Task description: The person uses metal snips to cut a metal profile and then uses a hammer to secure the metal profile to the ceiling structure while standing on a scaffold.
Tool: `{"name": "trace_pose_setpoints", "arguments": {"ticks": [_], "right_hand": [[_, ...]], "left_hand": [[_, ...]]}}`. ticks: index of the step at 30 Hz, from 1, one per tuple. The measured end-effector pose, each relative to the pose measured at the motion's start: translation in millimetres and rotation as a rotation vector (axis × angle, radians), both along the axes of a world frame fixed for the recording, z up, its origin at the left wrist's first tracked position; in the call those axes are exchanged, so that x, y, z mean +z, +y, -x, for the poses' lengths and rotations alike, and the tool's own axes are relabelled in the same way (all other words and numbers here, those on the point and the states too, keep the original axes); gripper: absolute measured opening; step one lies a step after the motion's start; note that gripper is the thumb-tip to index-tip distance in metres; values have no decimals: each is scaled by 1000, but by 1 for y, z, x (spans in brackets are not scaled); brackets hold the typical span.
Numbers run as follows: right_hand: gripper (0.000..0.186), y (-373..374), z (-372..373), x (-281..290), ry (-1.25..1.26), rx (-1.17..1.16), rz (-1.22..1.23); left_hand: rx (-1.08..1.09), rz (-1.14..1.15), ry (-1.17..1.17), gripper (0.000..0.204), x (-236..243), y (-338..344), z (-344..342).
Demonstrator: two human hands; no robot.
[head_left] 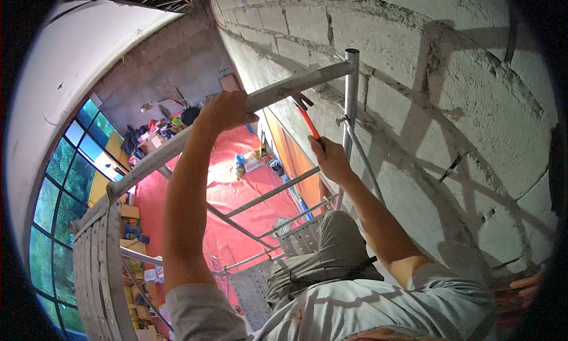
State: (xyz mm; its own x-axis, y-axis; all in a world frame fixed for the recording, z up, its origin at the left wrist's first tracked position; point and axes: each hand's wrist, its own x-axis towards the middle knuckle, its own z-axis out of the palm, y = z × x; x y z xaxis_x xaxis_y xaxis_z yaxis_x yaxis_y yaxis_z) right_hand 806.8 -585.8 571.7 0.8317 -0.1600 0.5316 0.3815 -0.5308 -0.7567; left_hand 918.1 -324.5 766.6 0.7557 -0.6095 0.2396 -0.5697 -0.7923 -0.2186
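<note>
My left hand (226, 111) is closed over the top rail (299, 85) of a metal scaffold frame, fingers wrapped round the tube. In my right hand (331, 158) is a claw hammer (310, 123) with an orange-red handle, gripped near its lower end. The hammer's dark head points up and sits just beneath the rail, close to the block wall (378, 39); whether it touches the wall I cannot tell. Right of the hammer stands the scaffold's upright post (351, 98), joined to the rail's end.
A perforated metal plank (97, 276) hangs at the left of the scaffold, and another plank (251, 290) lies by my legs. Far below, a red floor covering (236, 208) carries several small items. Clutter (157, 131) lines the far wall. Gridded windows (56, 216) are on the left.
</note>
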Motion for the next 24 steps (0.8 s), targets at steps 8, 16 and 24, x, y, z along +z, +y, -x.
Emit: {"name": "trace_pose_setpoints", "arguments": {"ticks": [8,16,24], "right_hand": [[51,7,37,25,-93,21,-38],[54,8,5,7,194,43,63],[54,16,27,16,-22,20,-20]], "left_hand": [[1,67,-7,63,-1,6,6],[66,41,7,49,0,-3,6],[98,70,32,40,4,1,15]]}}
